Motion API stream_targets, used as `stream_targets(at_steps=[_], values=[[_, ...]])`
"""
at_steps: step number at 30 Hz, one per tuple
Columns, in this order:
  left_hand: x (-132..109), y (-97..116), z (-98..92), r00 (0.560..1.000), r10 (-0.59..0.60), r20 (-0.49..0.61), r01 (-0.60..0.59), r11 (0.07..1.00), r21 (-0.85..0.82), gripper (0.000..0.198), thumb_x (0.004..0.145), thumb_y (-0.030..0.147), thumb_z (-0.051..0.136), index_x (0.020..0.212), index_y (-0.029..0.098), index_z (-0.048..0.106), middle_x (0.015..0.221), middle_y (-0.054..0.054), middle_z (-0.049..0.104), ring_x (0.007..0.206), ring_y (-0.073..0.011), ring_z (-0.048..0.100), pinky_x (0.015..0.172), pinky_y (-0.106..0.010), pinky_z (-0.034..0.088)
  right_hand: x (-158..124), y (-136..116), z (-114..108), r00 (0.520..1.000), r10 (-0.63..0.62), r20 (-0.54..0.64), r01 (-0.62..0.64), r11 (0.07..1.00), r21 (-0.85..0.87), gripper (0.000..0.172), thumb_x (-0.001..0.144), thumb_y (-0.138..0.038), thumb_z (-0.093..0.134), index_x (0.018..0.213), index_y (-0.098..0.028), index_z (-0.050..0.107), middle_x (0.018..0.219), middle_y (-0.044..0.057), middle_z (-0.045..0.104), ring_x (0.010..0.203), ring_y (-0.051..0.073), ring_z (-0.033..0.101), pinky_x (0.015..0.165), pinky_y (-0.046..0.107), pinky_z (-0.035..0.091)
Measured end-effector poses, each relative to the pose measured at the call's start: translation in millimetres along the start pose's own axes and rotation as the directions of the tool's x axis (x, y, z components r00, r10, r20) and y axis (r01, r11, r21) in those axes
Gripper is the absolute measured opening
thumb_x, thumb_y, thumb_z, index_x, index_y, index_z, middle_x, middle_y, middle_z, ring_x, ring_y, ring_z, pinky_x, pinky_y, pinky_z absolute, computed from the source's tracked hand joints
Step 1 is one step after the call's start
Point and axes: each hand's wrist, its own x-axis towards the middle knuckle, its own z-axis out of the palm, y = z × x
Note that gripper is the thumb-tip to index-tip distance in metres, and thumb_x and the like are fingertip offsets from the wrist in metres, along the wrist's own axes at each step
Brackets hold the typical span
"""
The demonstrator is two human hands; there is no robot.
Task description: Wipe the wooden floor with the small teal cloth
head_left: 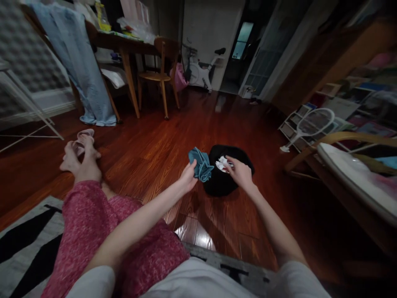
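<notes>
While the left hand (188, 176) pinches a bunched teal cloth (202, 166) between thumb and fingers, the right hand (241, 173) reaches to a black container (221, 187) on the dark red wooden floor (149, 145). The container sits at three o'clock from the cloth, close beside it, and crumpled white paper (221, 164) shows in its opening. The right hand's bent fingers are at the paper; I cannot tell whether they grip it.

The person sits with both legs stretched toward ten o'clock, in pink-red trousers (93, 215), the bare feet by pale pink slippers (86, 133) at nine o'clock from the cloth.

At eleven o'clock stands a wooden desk (130, 44) carrying a yellow bottle (104, 18), with a wooden chair (156, 76) beside it. Light blue fabric (83, 70) hangs down to the floor at ten o'clock. A white exercise bike (198, 74) stands at twelve o'clock, and a white racket (314, 124) leans between two and three.
</notes>
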Motion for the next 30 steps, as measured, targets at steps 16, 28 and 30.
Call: stream_targets(at_steps=[16,28,30], values=[[57.5,-21.1,88.2,0.99,-0.133,0.034,0.132,0.991,0.038,0.023,0.103,0.032,0.048,0.124,0.026,0.055,0.102,-0.006,0.074,0.08,-0.0183,0.073,0.079,-0.041,0.059,48.3,2.8,6.5,0.97,0.041,-0.239,0.079,0.878,0.473,0.068,0.091,-0.066,0.047,0.148,-0.029,0.046,0.161,0.005,0.036,0.153,0.025,0.02,0.124,0.054,0.009],[56.7,-24.4,75.0,0.986,-0.165,-0.03,0.168,0.975,0.143,0.023,0.106,0.028,0.038,0.116,0.027,0.058,0.102,-0.004,0.074,0.085,-0.0167,0.071,0.086,-0.043,0.057,44.3,20.0,18.9,0.942,0.133,-0.308,0.046,0.859,0.509,0.056,0.094,-0.056,0.046,0.137,-0.023,0.058,0.149,0.008,0.053,0.142,0.024,0.042,0.119,0.042,0.029],[58.1,-27.5,82.8,0.987,-0.162,0.018,0.159,0.978,0.133,0.023,0.106,0.026,0.039,0.113,0.024,0.06,0.106,-0.006,0.074,0.087,-0.0174,0.071,0.087,-0.042,0.056,41.2,15.4,25.4,0.975,0.072,-0.21,0.05,0.85,0.524,0.055,0.094,-0.058,0.046,0.137,-0.025,0.059,0.145,0.006,0.057,0.138,0.023,0.047,0.116,0.041,0.035]])
